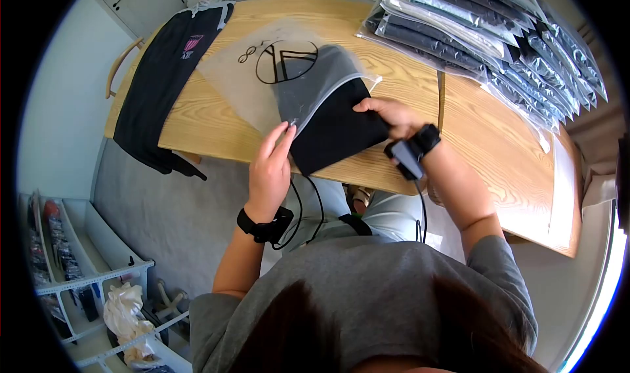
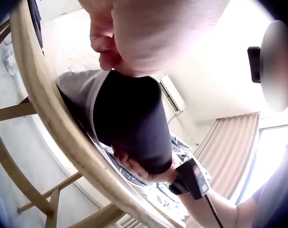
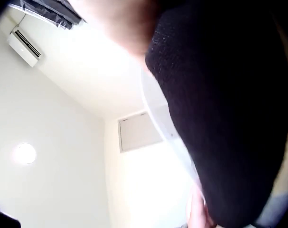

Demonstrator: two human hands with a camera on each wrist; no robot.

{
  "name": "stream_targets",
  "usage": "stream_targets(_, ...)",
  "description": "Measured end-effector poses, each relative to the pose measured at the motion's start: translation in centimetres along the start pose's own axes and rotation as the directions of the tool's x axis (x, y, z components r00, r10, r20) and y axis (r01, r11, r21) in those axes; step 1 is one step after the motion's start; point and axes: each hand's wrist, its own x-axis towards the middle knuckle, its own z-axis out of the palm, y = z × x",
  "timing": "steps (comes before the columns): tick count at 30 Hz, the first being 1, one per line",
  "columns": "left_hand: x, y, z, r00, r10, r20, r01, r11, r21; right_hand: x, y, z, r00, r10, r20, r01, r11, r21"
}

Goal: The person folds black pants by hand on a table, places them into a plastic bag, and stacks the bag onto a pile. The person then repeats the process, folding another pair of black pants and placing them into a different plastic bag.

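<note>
A folded black garment [image 1: 338,133] lies partly inside a clear frosted plastic bag [image 1: 230,78] with a round black logo, on the wooden table. Its near end sticks out of the bag's mouth. My left hand [image 1: 270,169] pinches the bag's rim at the left corner of the opening. At the garment's right end, my right hand [image 1: 397,116] grips it, thumb on top; the left wrist view shows fingers [image 2: 129,164] underneath. In the right wrist view the black cloth [image 3: 220,109] fills the right side, with the bag's pale edge [image 3: 158,123] beside it.
Another dark garment with a pink print [image 1: 167,78] lies along the table's left end. Bagged garments [image 1: 453,32] are stacked high at the back right. A shelf unit [image 1: 98,274] stands on the floor at lower left. Cables [image 1: 321,206] hang from both wrist cameras.
</note>
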Motion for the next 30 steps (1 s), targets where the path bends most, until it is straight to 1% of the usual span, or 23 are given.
stream_targets(1,0.3,-0.3,-0.2,0.999,0.019,0.043,-0.017,0.999,-0.04,0.4,-0.8,-1.2,0.992,0.082,0.097,-0.073,0.993,-0.089)
stream_targets(2,0.7,-0.5,-0.4,0.996,0.041,0.079,-0.034,0.996,-0.078,-0.1,-1.1,-0.6,0.992,-0.002,0.129,0.012,0.997,-0.075)
stream_targets(3,1.0,-0.6,-0.4,0.996,0.049,0.068,-0.043,0.996,-0.075,-0.2,-1.4,-0.1,0.991,-0.013,0.131,0.024,0.996,-0.083)
stream_targets(5,1.0,-0.6,-0.6,0.998,0.034,0.05,-0.03,0.996,-0.081,-0.1,-2.0,1.0,0.999,-0.032,0.001,0.032,0.994,-0.107)
stream_targets(6,0.9,-0.6,-0.7,0.997,0.042,0.064,-0.037,0.997,-0.075,0.2,-2.6,1.3,1.0,0.003,0.001,-0.003,0.992,-0.126)
stream_targets(7,0.8,-0.5,-0.7,0.997,0.05,0.054,-0.046,0.997,-0.069,0.9,-2.7,1.6,1.0,-0.009,0.005,0.01,0.991,-0.133)
stream_targets(9,0.5,-0.1,-0.9,0.999,0.01,0.035,-0.007,0.997,-0.077,2.7,-2.2,2.6,0.987,-0.156,-0.029,0.155,0.987,-0.027)
stream_targets(10,0.2,-0.2,-0.8,0.999,0.022,0.027,-0.021,0.998,-0.057,3.1,-1.9,3.5,0.965,-0.234,-0.121,0.239,0.971,0.028)
stream_targets(11,-0.1,-0.3,-0.9,1.0,0.02,0.019,-0.019,0.999,-0.047,3.8,-1.7,4.2,0.966,-0.236,-0.109,0.24,0.971,0.023)
stream_targets(13,-0.7,-0.2,-0.8,0.993,-0.105,0.048,0.105,0.994,-0.001,5.2,-1.0,5.2,0.938,-0.264,-0.226,0.285,0.956,0.067)
stream_targets(14,-1.0,-0.5,-0.6,0.992,-0.118,0.047,0.117,0.993,0.015,5.6,-0.7,6.0,0.912,-0.292,-0.287,0.327,0.941,0.082)
stream_targets(15,-1.3,-0.5,-0.5,0.991,-0.123,0.045,0.122,0.992,0.02,6.1,-0.3,6.4,0.915,-0.289,-0.281,0.323,0.943,0.081)
stream_targets(17,-1.7,0.0,0.2,0.991,-0.128,0.033,0.127,0.991,0.035,7.5,0.6,6.8,0.834,-0.443,-0.33,0.48,0.877,0.035)
stream_targets(18,-1.8,0.0,0.6,0.991,-0.126,0.032,0.126,0.992,0.021,8.1,0.9,7.0,0.839,-0.45,-0.306,0.501,0.858,0.111)
stream_targets(19,-1.9,0.2,0.7,0.991,-0.13,0.034,0.129,0.991,0.022,8.5,1.3,7.0,0.841,-0.446,-0.306,0.497,0.86,0.112)
stream_targets(21,-1.8,0.6,0.8,0.984,-0.171,0.046,0.172,0.985,-0.022,7.4,1.2,8.0,0.817,-0.467,-0.338,0.545,0.818,0.186)
stream_targets(22,-1.8,0.8,1.0,0.984,-0.17,0.047,0.171,0.985,-0.027,6.9,0.8,8.4,0.818,-0.466,-0.337,0.543,0.819,0.186)
stream_targets(23,-1.7,1.2,1.0,0.983,-0.178,0.05,0.179,0.983,-0.028,6.1,0.4,8.8,0.816,-0.445,-0.37,0.534,0.824,0.187)
stream_targets(25,-1.2,2.2,1.1,0.992,-0.112,0.065,0.117,0.99,-0.077,5.7,0.5,9.0,0.817,-0.411,-0.404,0.514,0.837,0.187)
stream_targets(26,-0.9,2.8,1.1,0.994,-0.085,0.066,0.091,0.991,-0.101,5.8,0.4,8.9,0.777,-0.451,-0.439,0.565,0.806,0.173)
stream_targets(27,-0.7,3.3,1.4,0.993,-0.095,0.07,0.102,0.989,-0.106,6.0,0.3,8.6,0.732,-0.49,-0.473,0.617,0.772,0.156)
stream_targets(29,-0.3,4.3,1.9,1.0,0.001,0.011,0.002,0.98,-0.199,6.2,0.3,7.5,0.737,-0.487,-0.469,0.617,0.769,0.17)
stream_targets(30,-0.1,4.8,2.0,1.0,0.011,0.021,-0.006,0.974,-0.226,6.2,0.2,7.0,0.707,-0.483,-0.516,0.608,0.788,0.096)
